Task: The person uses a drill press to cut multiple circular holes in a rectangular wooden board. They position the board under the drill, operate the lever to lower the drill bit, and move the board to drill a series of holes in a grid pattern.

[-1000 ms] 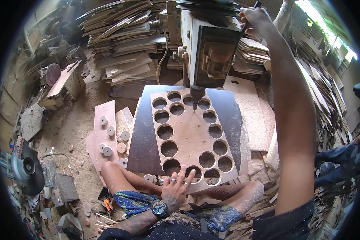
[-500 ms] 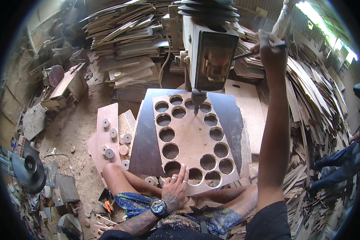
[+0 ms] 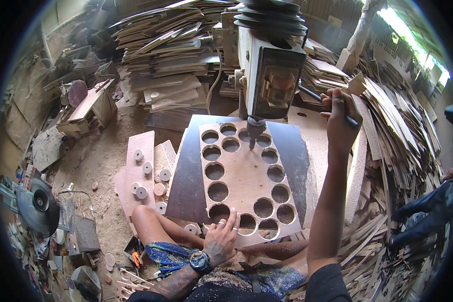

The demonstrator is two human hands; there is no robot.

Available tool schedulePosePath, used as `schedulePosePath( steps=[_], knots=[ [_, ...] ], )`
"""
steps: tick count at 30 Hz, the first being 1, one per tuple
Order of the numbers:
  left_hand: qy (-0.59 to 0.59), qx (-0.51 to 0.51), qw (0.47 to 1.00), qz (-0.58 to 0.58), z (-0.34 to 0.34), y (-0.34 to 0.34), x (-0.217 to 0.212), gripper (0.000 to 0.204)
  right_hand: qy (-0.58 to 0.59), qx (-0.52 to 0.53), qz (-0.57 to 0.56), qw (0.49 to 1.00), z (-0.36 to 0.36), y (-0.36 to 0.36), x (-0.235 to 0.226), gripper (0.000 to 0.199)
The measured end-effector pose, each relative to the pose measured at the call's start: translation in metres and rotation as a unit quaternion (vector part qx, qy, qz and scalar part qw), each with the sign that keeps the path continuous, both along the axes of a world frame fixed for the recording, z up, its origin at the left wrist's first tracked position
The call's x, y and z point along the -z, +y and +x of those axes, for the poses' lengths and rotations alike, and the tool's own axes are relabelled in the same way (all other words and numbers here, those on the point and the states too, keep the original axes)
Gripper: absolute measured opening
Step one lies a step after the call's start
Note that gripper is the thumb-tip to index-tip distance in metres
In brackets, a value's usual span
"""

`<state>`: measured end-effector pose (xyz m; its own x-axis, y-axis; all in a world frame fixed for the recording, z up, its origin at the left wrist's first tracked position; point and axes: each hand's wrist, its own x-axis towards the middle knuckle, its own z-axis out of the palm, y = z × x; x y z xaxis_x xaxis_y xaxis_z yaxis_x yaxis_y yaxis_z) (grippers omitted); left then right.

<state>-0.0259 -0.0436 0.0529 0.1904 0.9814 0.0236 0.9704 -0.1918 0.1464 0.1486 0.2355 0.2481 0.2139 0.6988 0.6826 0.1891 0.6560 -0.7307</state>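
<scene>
My right hand (image 3: 341, 117) is wrapped round the dark lever (image 3: 312, 93) at the right side of a drill press (image 3: 272, 75). Below its head, the chuck (image 3: 256, 129) and a slim bit stand over the far end of a plywood board (image 3: 239, 173). Large round holes line the board's edges, with sawdust in them. My left hand (image 3: 221, 237) lies at the near edge, fingers stretched out on the wood between two holes. Whether the bit touches the board I cannot tell. The board rests on a dark sheet (image 3: 183, 189).
Round wooden discs (image 3: 141, 193) with centre holes lie left of the board. Stacked thin wood sheets (image 3: 173, 60) stand behind, with more offcuts (image 3: 402, 131) at the right. A fan-like round machine part (image 3: 39, 200) sits far left. A person's legs (image 3: 420, 211) show at the right edge.
My right hand has swung the lever downward and nearer to me. My left hand keeps its place on the board. The whole view has shifted slightly.
</scene>
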Motion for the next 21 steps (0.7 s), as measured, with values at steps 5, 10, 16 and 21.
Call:
schedulePosePath(
  steps=[5, 10, 16, 21],
  knots=[
    [-0.004, 0.0, 1.0, -0.003, -0.001, -0.002, 0.0, 0.113, 0.018, 0.005, 0.016, 1.0, 0.0, -0.006, 0.011, 0.023],
    [-0.02, -0.005, 1.0, -0.005, -0.001, -0.003, 0.002, 0.113, 0.039, 0.009, 0.014, 0.999, -0.001, -0.011, 0.024, 0.024],
    [0.0, -0.002, 1.0, -0.013, 0.0, -0.003, 0.0, 0.113, 0.079, -0.004, 0.027, 0.996, -0.005, -0.015, 0.039, 0.027],
    [-0.003, -0.002, 1.0, -0.012, 0.001, -0.003, -0.001, 0.114, 0.103, -0.008, 0.016, 0.994, -0.008, -0.018, 0.05, 0.029]
  ],
)
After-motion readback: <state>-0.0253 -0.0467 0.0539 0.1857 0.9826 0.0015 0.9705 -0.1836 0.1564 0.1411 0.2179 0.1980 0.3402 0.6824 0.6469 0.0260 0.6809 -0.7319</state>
